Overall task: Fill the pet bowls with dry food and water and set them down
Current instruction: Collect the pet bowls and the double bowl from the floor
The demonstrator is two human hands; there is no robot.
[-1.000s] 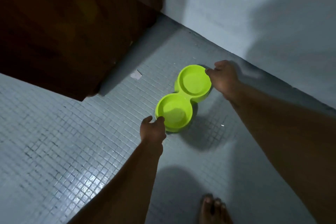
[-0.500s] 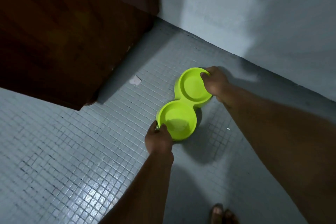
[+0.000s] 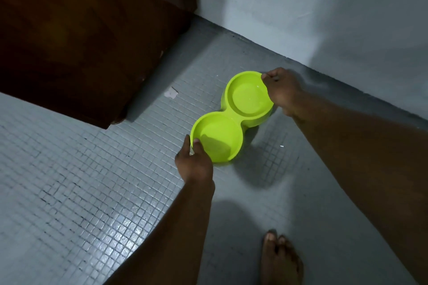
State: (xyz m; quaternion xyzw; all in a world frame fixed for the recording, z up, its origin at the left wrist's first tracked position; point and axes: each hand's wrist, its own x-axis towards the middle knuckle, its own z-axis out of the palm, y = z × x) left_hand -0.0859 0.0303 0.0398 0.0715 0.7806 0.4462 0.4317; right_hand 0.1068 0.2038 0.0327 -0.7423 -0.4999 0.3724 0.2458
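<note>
Grips double bowl at near rim with left hand, far rim with right hand; runs diagonally, near-left to far-right.

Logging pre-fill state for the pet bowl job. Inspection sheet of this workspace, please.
Surface: grey mosaic-tile floor.
Job's things: green double bowl, no dry food seen in either well.
Clutter: pale scrap and white speck on the tiles.
Grips: left hand pinches near rim; right hand holds far rim.
Cables: nothing seen.
Surroundings: dark wooden cabinet, grey wall, bare foot.
</note>
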